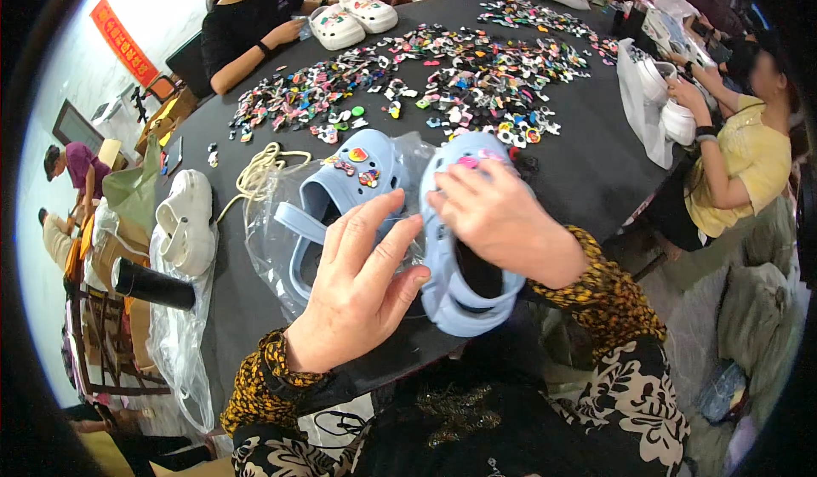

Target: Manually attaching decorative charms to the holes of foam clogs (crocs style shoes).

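Note:
Two light blue clogs lie side by side in front of me. The left clog [362,166] carries several colourful charms and rests on clear plastic wrap [265,222], its heel strap raised. My left hand [362,277] hovers over that clog's near part, fingers apart and nothing in them. On the right clog [468,311], my right hand [506,222] has its fingers curled over the upper, close to a pink charm [470,161]. Its thumb is hidden, and the hand covers much of that upper.
Loose shoe charms [477,77] spread across the far side of the black table [587,166]. To the left are a cream cord [259,171], a white clog [185,222] and a black cylinder [153,283]. People handle white clogs [353,17] at the far side and the right.

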A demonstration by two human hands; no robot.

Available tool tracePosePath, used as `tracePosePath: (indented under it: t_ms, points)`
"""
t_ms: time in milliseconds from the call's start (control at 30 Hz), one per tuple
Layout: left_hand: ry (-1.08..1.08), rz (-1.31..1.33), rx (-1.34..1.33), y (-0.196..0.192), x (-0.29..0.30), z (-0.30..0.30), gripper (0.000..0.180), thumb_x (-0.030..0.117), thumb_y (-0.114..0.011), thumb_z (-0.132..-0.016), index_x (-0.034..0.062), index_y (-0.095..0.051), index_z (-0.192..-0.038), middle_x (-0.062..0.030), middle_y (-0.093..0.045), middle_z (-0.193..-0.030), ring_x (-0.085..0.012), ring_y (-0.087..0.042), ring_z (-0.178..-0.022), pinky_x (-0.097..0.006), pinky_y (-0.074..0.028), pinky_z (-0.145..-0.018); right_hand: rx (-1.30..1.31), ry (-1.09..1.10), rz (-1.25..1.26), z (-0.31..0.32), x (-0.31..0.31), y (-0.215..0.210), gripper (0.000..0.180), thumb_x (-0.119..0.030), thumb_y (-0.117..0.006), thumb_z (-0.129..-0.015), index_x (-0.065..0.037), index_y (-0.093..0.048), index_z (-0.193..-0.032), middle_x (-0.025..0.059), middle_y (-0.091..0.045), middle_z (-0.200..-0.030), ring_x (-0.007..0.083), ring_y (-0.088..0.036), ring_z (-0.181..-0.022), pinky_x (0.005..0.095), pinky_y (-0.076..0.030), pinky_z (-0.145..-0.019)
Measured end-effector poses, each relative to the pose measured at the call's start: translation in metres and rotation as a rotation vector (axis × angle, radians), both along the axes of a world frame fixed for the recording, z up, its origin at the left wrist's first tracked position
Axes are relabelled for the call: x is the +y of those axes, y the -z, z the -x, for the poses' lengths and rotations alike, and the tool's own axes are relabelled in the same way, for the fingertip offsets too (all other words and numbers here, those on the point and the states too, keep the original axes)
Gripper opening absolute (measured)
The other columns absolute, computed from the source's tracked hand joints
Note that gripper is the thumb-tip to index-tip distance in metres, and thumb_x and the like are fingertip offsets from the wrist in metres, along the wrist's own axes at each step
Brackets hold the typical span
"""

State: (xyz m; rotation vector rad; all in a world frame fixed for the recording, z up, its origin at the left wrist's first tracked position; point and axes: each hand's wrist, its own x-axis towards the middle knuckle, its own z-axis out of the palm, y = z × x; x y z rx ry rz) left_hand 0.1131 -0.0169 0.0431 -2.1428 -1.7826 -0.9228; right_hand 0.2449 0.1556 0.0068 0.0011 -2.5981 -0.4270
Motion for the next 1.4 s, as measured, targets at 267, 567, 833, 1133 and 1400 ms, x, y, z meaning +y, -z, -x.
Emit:
tracePosePath:
  t_ms: [267, 567, 833, 1133, 1400]
  points:
    - [0.091, 0.084, 0.020, 0.027, 0.003, -0.004, 0.049, 0.015, -0.077, -0.068, -0.0008, -0.057, -0.109, -0.0200, -0.050, -0.120, -0.0374, -0.052, -0.107, -0.044, -0.043, -0.088, 0.171, -0.297, 0.594, -0.010, 0.026, -0.018, 0.021, -0.014, -0.065, -0.079, -0.002, -0.065, -0.097, 0.0121, -0.065, -0.098, 0.0273, -0.062, -0.094, 0.0394, -0.046, -0.084]
    - [-0.183, 0.255, -0.069, 0.042, 0.024, 0.002, 0.061, 0.015, -0.074, -0.074, -0.0069, -0.044, -0.123, -0.0250, -0.054, -0.114, -0.0410, -0.055, -0.103, -0.044, -0.046, -0.088, 0.369, -0.038, 0.981, -0.026, 0.054, 0.006, 0.014, -0.002, -0.060, -0.085, 0.002, -0.066, -0.097, 0.0163, -0.066, -0.093, 0.0269, -0.066, -0.086, 0.0323, -0.051, -0.076]
    - [-0.191, 0.440, -0.219, 0.050, 0.039, 0.009, 0.047, 0.001, -0.055, -0.079, -0.0067, -0.044, -0.123, -0.0286, -0.059, -0.099, -0.0451, -0.059, -0.088, -0.046, -0.049, -0.076, 0.369, -0.047, 1.021, -0.015, 0.042, 0.037, 0.016, 0.003, -0.060, -0.084, 0.002, -0.066, -0.100, 0.0132, -0.064, -0.098, 0.0214, -0.064, -0.089, 0.0295, -0.051, -0.079]
    - [-0.059, 0.308, 0.014, 0.014, 0.026, 0.031, 0.050, -0.011, -0.051, -0.071, 0.0025, -0.059, -0.118, -0.0198, -0.062, -0.112, -0.0357, -0.062, -0.093, -0.041, -0.050, -0.084, 0.327, -0.134, 0.982, -0.028, 0.021, 0.015, 0.019, 0.003, -0.061, -0.081, -0.003, -0.067, -0.098, 0.0113, -0.063, -0.096, 0.0281, -0.060, -0.091, 0.0357, -0.050, -0.079]
    - [-0.041, 0.345, 0.186, 0.023, 0.031, 0.047, 0.050, -0.005, -0.053, -0.072, 0.0077, -0.060, -0.120, -0.0135, -0.064, -0.110, -0.0302, -0.059, -0.092, -0.039, -0.046, -0.085, 0.287, -0.257, 0.987, -0.022, 0.014, 0.027, 0.028, 0.010, -0.060, -0.079, -0.001, -0.065, -0.104, 0.0118, -0.063, -0.102, 0.0263, -0.060, -0.093, 0.0332, -0.050, -0.080]
